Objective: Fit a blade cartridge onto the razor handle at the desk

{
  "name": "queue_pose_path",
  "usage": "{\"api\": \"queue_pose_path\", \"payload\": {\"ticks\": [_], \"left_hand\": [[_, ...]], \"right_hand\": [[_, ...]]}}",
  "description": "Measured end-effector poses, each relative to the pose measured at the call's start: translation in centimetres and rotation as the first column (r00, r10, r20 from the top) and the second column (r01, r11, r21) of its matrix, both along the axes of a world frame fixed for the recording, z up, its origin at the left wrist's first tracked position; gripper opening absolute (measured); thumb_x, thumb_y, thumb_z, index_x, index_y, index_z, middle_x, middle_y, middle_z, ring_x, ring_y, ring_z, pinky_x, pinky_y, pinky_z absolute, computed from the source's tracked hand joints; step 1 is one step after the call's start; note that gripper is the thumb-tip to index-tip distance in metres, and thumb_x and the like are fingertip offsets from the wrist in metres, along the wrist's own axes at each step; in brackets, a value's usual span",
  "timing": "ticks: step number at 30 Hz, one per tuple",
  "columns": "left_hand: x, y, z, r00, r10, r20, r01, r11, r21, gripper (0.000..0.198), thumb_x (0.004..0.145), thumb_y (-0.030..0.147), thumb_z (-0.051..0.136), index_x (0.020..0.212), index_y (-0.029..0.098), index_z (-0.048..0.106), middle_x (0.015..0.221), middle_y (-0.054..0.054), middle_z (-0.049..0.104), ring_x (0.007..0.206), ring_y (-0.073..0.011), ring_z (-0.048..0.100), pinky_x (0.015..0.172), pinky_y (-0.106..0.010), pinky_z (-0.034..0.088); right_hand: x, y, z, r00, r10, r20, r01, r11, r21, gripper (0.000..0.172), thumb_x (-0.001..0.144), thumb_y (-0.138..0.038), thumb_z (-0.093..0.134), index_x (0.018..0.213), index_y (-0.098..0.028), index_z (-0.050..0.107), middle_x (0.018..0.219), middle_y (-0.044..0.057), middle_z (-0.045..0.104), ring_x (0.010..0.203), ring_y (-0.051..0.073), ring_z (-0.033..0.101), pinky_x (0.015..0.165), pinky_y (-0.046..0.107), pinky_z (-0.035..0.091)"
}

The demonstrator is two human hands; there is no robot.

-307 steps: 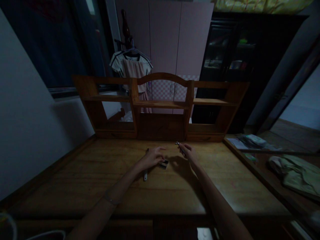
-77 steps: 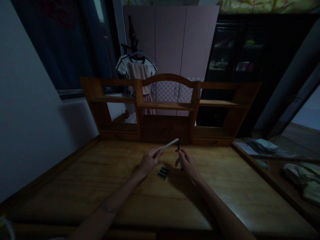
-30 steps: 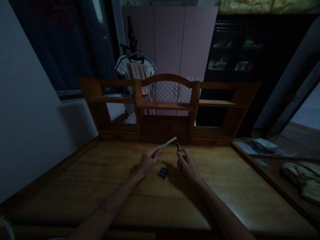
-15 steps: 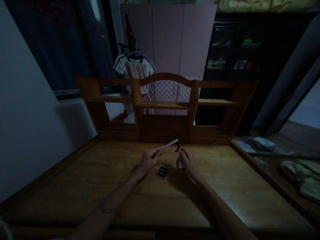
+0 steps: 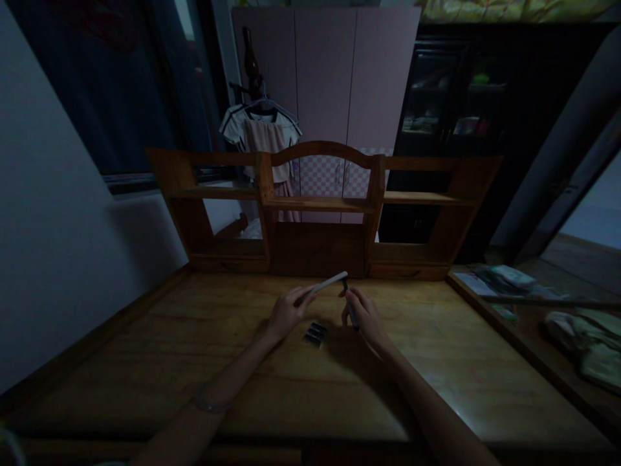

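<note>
My left hand (image 5: 286, 312) pinches a thin white stick (image 5: 326, 283) that slants up to the right above the wooden desk (image 5: 194, 349). Close beside it, my right hand (image 5: 367, 317) grips a small dark pen-like tool (image 5: 349, 304) held nearly upright, its tip almost meeting the end of the white stick. A small dark ribbed piece (image 5: 315, 333) lies flat on the desk just below and between the two hands. The room is dim, so fine detail of these items is lost.
A wooden shelf unit (image 5: 320, 207) stands along the desk's far edge. Left of the desk is a white wall. On the right a lower surface carries papers (image 5: 495, 279) and folded cloth (image 5: 582, 343). Clothes hang on a stand (image 5: 259, 129) before a pink wardrobe.
Ten seconds ago the white stick lay on the desk under my left hand; it is now lifted. Over the last second the stick's tip and the dark tool have drawn closer together.
</note>
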State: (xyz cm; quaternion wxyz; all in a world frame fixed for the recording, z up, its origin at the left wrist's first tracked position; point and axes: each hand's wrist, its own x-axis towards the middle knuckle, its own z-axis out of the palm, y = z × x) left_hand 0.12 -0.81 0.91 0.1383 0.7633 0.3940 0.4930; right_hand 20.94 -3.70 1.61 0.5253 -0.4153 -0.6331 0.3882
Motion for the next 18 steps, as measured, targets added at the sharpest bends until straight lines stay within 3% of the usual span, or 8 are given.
{"api": "queue_pose_path", "payload": {"ticks": [3,9,14,18], "left_hand": [[-0.15,0.28,-0.07,0.998,0.039,0.039,-0.04,0.999,0.008,0.029,0.087,0.031,0.05,0.113,0.024,0.062,0.107,-0.004,0.066,0.096,-0.0184,0.062,0.086,-0.032,0.049],[-0.02,0.14,-0.02,1.0,-0.029,0.012,0.029,1.0,0.006,0.029,0.086,0.03,0.052,0.112,0.023,0.062,0.107,-0.004,0.066,0.095,-0.018,0.062,0.084,-0.03,0.05],[-0.31,0.35,0.01,0.998,0.047,0.038,-0.048,0.999,0.023,0.03,0.086,0.03,0.051,0.114,0.024,0.061,0.11,-0.004,0.065,0.099,-0.0185,0.061,0.087,-0.031,0.048],[-0.21,-0.04,0.29,1.0,0.009,0.014,-0.01,1.0,0.029,0.031,0.087,0.03,0.05,0.116,0.024,0.059,0.11,-0.004,0.065,0.098,-0.0178,0.061,0.086,-0.03,0.049]], "right_hand": [[0.03,0.04,-0.03,1.0,-0.006,-0.001,0.006,1.0,0.01,0.033,0.092,-0.045,0.034,0.095,-0.018,0.052,0.047,-0.003,0.053,0.042,0.012,0.047,0.042,0.02,0.033],[0.04,0.01,0.06,1.0,0.017,0.008,-0.017,1.0,-0.012,0.034,0.092,-0.046,0.033,0.097,-0.018,0.051,0.047,-0.003,0.053,0.041,0.012,0.046,0.041,0.019,0.032],[0.02,0.03,0.06,1.0,0.005,0.008,-0.005,1.0,-0.004,0.034,0.091,-0.047,0.033,0.096,-0.018,0.051,0.046,-0.004,0.052,0.041,0.012,0.046,0.041,0.02,0.033],[-0.03,0.05,0.0,1.0,0.001,0.011,-0.001,1.0,-0.025,0.036,0.091,-0.048,0.032,0.096,-0.017,0.051,0.047,-0.003,0.052,0.041,0.012,0.046,0.041,0.02,0.033]]}}
